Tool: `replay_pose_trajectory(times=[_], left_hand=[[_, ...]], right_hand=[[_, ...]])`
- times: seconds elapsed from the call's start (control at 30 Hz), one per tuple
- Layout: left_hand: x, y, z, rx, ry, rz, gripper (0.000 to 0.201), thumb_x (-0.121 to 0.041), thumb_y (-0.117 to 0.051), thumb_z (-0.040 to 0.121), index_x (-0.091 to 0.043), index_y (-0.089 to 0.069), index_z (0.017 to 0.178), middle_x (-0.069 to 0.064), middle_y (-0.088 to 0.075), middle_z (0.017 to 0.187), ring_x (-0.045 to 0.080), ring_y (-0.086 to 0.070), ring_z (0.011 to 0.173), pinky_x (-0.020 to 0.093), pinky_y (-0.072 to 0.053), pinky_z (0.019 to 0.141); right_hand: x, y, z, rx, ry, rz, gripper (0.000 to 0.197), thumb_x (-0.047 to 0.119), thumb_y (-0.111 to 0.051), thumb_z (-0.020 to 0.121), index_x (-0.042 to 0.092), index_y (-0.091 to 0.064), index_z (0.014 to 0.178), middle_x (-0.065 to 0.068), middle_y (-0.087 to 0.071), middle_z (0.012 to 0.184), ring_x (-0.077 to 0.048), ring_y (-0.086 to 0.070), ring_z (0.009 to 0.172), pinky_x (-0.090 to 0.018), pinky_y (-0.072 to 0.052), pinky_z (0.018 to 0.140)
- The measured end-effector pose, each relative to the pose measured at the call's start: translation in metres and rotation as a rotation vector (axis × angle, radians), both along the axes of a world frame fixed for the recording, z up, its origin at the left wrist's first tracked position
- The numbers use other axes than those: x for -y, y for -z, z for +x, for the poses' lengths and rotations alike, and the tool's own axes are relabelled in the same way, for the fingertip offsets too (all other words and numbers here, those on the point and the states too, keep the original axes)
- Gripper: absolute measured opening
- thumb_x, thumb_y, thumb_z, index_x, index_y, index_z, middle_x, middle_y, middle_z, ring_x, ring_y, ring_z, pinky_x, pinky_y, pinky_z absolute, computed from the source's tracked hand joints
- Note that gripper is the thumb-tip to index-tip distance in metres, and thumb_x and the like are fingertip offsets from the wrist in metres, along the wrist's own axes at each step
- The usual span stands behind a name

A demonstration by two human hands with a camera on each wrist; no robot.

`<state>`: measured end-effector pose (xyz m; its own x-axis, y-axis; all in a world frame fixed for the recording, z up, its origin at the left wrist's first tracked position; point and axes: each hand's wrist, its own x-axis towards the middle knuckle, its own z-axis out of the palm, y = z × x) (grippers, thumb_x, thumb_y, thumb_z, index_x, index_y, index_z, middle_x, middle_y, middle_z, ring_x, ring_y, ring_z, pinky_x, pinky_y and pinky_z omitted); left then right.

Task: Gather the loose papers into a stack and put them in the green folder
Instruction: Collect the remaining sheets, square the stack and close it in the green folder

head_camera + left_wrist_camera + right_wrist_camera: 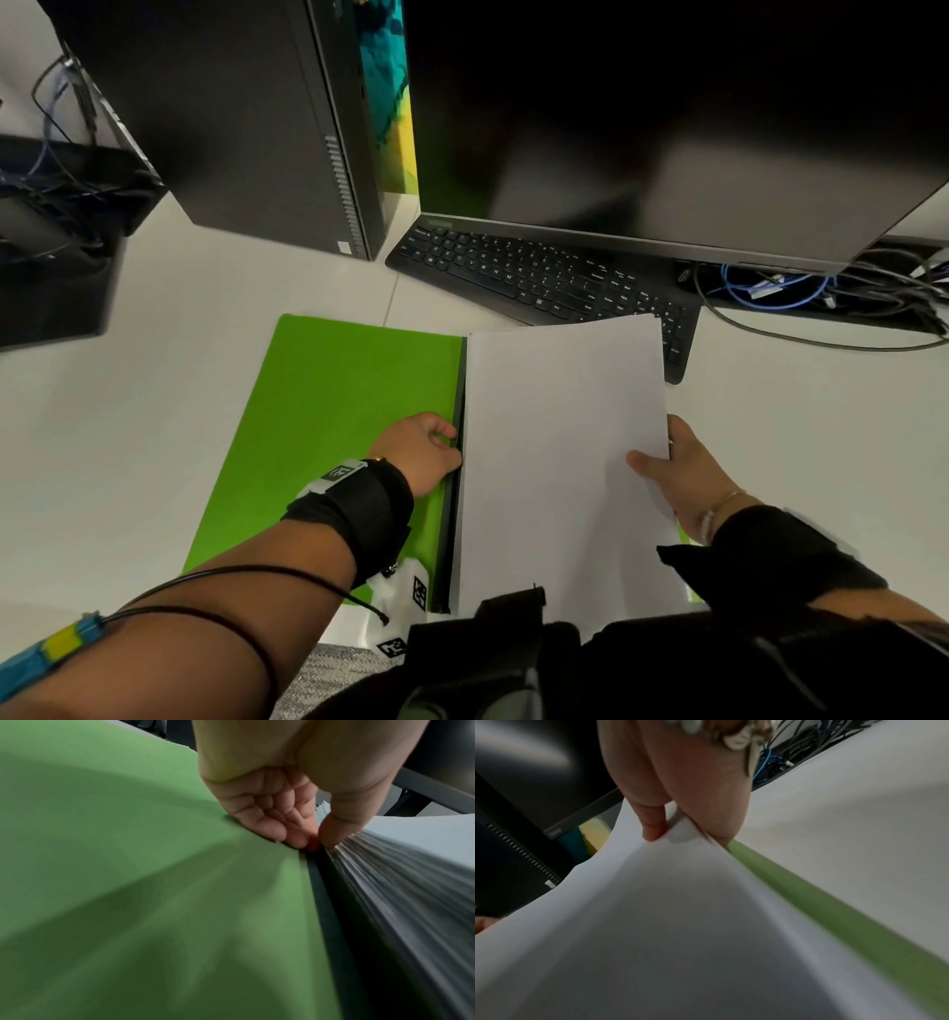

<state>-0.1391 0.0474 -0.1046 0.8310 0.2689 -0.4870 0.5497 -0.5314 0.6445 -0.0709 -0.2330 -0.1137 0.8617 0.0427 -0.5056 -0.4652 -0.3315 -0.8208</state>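
Observation:
The green folder (334, 411) lies open on the white desk, with its left flap bare. A stack of white papers (560, 437) covers its right half; only a green strip (834, 912) shows past the stack's right edge. My left hand (431, 447) is at the dark spine. Its fingers are curled on the green flap (128, 882) and its thumb is against the stack's left edge (411, 882), pinching there (303, 833). My right hand (662, 457) grips the stack's right edge, thumb on top and fingers beneath, and the sheets (680, 923) bow upward at the hand (677, 827).
A black keyboard (539, 277) sits just behind the papers, under a dark monitor (667, 128). A black tower PC (231, 113) stands at the back left. Tangled cables (821, 293) lie at the back right. White desk (128, 437) spreads to the left and right of the folder.

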Motion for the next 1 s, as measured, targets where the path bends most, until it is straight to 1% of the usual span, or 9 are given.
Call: replay_pose_trajectory(times=[0.1,0.17,0.3,0.4,0.53,0.67,0.8,0.9,1.0], left_hand=[[0.0,0.0,0.002,-0.009,0.007,0.012,0.026,-0.022,-0.064,0.08,-0.022,-0.062,0.106,-0.005,-0.06,0.091,0.013,-0.058,0.084,0.02,-0.042,0.065],[-0.001,0.0,0.003,-0.011,0.014,0.01,0.023,-0.023,-0.064,0.08,-0.024,-0.062,0.103,-0.009,-0.059,0.087,0.011,-0.057,0.082,0.016,-0.04,0.06],[-0.005,0.0,0.004,0.006,-0.03,-0.085,0.012,-0.019,-0.064,0.081,-0.025,-0.06,0.091,-0.007,-0.059,0.081,0.014,-0.059,0.078,0.021,-0.045,0.067],[-0.005,-0.002,0.002,0.022,-0.134,-0.268,0.014,-0.007,-0.064,0.081,-0.021,-0.062,0.079,0.0,-0.063,0.071,0.011,-0.059,0.058,0.019,-0.047,0.05],[-0.002,-0.005,-0.001,0.015,-0.12,-0.33,0.014,-0.004,-0.065,0.082,-0.018,-0.061,0.078,0.001,-0.064,0.068,0.009,-0.06,0.058,0.015,-0.048,0.047],[0.0,-0.003,-0.001,0.043,-0.141,-0.331,0.014,-0.005,-0.063,0.084,-0.017,-0.062,0.078,0.002,-0.065,0.069,0.009,-0.061,0.06,0.012,-0.048,0.046],[0.003,0.002,-0.007,0.063,-0.153,-0.294,0.017,-0.003,-0.059,0.085,-0.018,-0.064,0.079,0.0,-0.065,0.068,0.005,-0.062,0.057,0.015,-0.051,0.052],[0.007,0.004,-0.012,0.081,-0.171,-0.252,0.014,-0.003,-0.058,0.085,-0.011,-0.068,0.089,0.001,-0.065,0.068,0.012,-0.061,0.064,0.023,-0.052,0.065],[0.011,0.004,-0.016,0.102,-0.23,-0.219,0.015,-0.004,-0.058,0.085,-0.011,-0.07,0.092,0.002,-0.064,0.069,0.018,-0.06,0.07,0.027,-0.052,0.07]], right_hand=[[-0.007,0.0,0.003,0.013,-0.019,-0.15,0.04,0.006,-0.065,0.085,0.012,-0.045,0.12,-0.015,-0.06,0.119,-0.033,-0.059,0.102,-0.046,-0.049,0.092],[-0.011,-0.003,0.008,0.005,-0.057,-0.3,0.045,0.012,-0.066,0.084,0.007,-0.045,0.123,-0.012,-0.059,0.116,-0.03,-0.056,0.099,-0.038,-0.047,0.09],[-0.017,-0.013,0.016,-0.054,-0.171,-0.526,0.049,0.018,-0.063,0.087,-0.002,-0.042,0.126,-0.016,-0.054,0.113,-0.029,-0.049,0.1,-0.027,-0.036,0.08],[-0.017,-0.014,0.019,-0.089,-0.2,-0.569,0.051,0.02,-0.063,0.087,-0.003,-0.041,0.127,-0.02,-0.052,0.122,-0.03,-0.048,0.101,-0.027,-0.036,0.08],[-0.016,-0.004,0.022,-0.127,-0.167,-0.53,0.049,0.021,-0.066,0.085,-0.002,-0.046,0.123,-0.017,-0.056,0.118,-0.032,-0.053,0.105,-0.031,-0.043,0.085],[-0.008,0.01,0.023,-0.165,-0.063,-0.363,0.041,0.016,-0.07,0.078,0.0,-0.056,0.113,-0.02,-0.065,0.105,-0.039,-0.063,0.096,-0.051,-0.052,0.088],[-0.005,0.011,0.022,-0.177,0.025,-0.27,0.039,0.013,-0.069,0.08,0.001,-0.054,0.114,-0.019,-0.063,0.107,-0.038,-0.063,0.097,-0.051,-0.051,0.09],[-0.001,0.02,0.021,-0.142,0.023,-0.29,0.052,0.023,-0.071,0.075,0.003,-0.053,0.119,-0.018,-0.062,0.114,-0.037,-0.061,0.102,-0.052,-0.049,0.094],[-0.008,0.013,0.016,-0.132,0.038,-0.284,0.054,0.021,-0.068,0.081,0.001,-0.048,0.127,-0.019,-0.059,0.121,-0.037,-0.06,0.105,-0.046,-0.05,0.093]])
